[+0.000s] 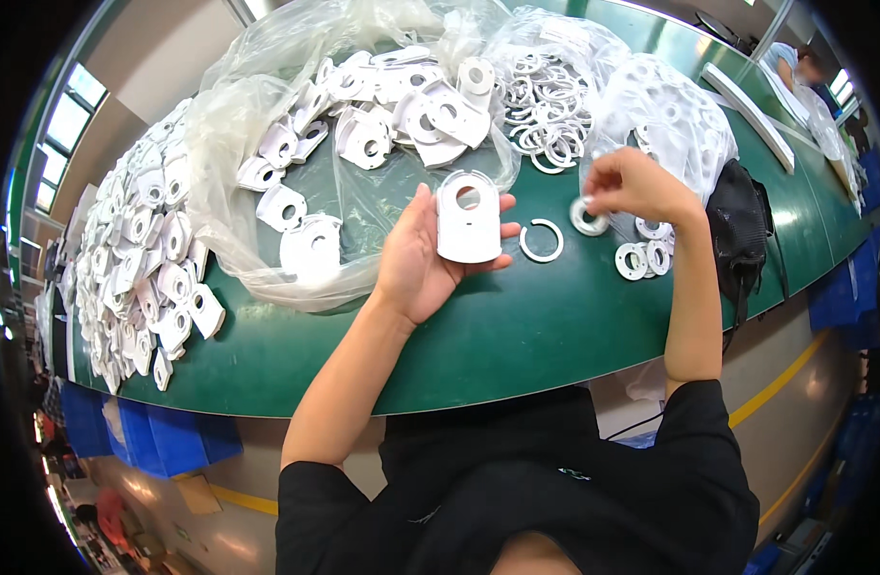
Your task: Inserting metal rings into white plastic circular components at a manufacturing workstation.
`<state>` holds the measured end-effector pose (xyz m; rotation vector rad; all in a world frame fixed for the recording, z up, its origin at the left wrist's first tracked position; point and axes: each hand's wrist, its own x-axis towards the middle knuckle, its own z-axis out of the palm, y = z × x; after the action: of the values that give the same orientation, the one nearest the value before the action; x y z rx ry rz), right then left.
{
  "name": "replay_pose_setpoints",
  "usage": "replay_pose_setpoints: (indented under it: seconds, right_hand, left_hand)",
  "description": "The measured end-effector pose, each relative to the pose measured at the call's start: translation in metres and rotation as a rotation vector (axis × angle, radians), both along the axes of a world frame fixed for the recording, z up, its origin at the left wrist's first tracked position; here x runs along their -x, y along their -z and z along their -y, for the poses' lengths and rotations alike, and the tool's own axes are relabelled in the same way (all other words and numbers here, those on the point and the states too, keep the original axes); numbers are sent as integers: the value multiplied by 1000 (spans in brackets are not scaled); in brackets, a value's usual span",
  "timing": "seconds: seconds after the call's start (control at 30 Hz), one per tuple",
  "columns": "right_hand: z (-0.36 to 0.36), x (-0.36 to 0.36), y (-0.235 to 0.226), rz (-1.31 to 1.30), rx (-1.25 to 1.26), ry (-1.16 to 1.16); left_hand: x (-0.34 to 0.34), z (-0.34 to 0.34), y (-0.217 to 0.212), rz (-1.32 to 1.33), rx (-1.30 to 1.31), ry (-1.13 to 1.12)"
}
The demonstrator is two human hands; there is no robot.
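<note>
My left hand (417,259), palm up, holds a white plastic plate (470,235) with one rounded end and a round hole. Its fingertips show past the plate's right side. To the right, my right hand (641,188) pinches a small white ring-shaped disc (589,218) just above the table. Between the hands a thin white open ring (542,241) with a gap lies flat. Several small white discs (634,261) rest on the table below my right hand, next to a clear bag (665,105) of similar discs.
A large clear bag (267,278) lies spread open under many white plates (363,134). More plates are heaped at the left (138,259). Behind my hands is a pile of open rings (553,110). A black bag (740,225) sits on the green table (440,369) at the right.
</note>
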<state>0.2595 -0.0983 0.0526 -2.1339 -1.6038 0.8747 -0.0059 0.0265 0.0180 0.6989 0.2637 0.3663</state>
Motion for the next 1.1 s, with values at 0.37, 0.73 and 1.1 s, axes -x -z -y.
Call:
replay_pose_setpoints:
  seconds: [0.37, 0.73, 1.1]
  right_hand:
    - [-33, 84, 25, -272, -723, 56]
    - [-29, 66, 20, -194, -624, 56]
    - [-20, 57, 15, -83, -297, -134]
  left_hand:
    - [-1, 7, 3, -145, -144, 7]
    - [1, 10, -2, -251, -478, -115]
    - [4, 9, -8, -311, -360, -149]
